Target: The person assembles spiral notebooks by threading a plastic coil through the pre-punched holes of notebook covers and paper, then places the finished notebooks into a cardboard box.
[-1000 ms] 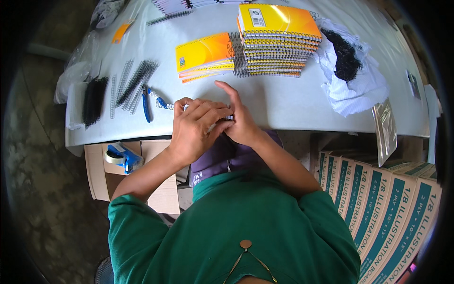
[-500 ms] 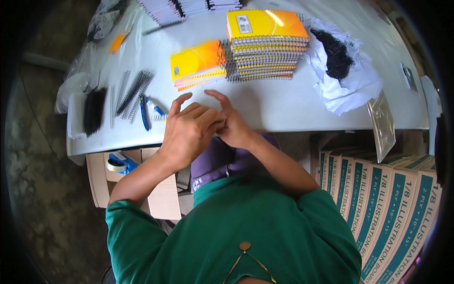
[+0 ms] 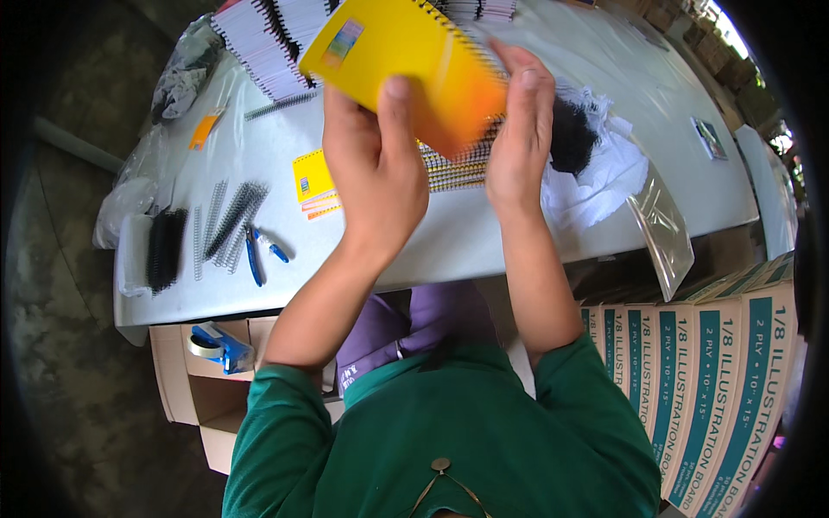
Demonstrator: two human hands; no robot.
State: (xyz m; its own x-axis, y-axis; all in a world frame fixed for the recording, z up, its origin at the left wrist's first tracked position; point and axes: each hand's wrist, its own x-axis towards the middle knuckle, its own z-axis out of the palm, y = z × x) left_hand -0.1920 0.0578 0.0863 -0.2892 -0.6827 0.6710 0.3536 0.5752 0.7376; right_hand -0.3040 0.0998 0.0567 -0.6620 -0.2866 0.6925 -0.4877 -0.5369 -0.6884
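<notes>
I hold a yellow spiral-bound notebook [image 3: 406, 60] up above the table with both hands. My left hand [image 3: 376, 173] grips its lower left part, thumb on the cover. My right hand [image 3: 522, 129] clasps its right edge, next to the black wire spiral. Under the raised notebook a stack of bound notebooks [image 3: 453, 168] rests on the white table [image 3: 414, 250]. A smaller pile of yellow covers [image 3: 315, 183] lies to the left of my left wrist.
Black spiral wires [image 3: 226, 223] and blue-handled pliers [image 3: 255, 255] lie at the table's left. Unbound white pads [image 3: 263, 43] sit at the far left. A white bag with black coils [image 3: 579, 142] is to the right. Cartons [image 3: 717, 380] stand on the floor, and a tape dispenser [image 3: 216, 345] rests on a box.
Both hands were together low over the table's near edge, working on something small. Now they have risen, holding a yellow notebook in the air, and the view has closed in.
</notes>
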